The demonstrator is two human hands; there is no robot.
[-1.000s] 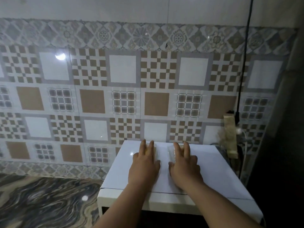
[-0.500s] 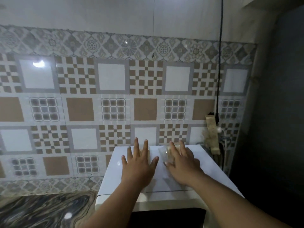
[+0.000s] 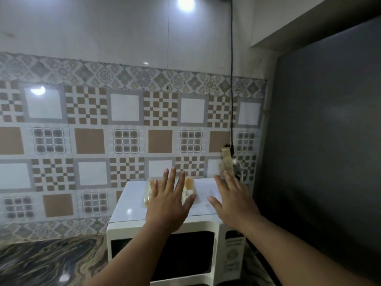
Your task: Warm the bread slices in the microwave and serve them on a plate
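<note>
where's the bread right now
In the head view the bread, in a clear pack, lies on top of the white microwave, near its back edge by the tiled wall, partly hidden behind the left hand.

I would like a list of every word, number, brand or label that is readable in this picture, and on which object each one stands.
None can be read.
Microwave control panel: rows of markings and a round mark, too blurred to read.
Clear bread package under the left hand: no legible label.
Wall tiles: patterns only, no text.
</note>
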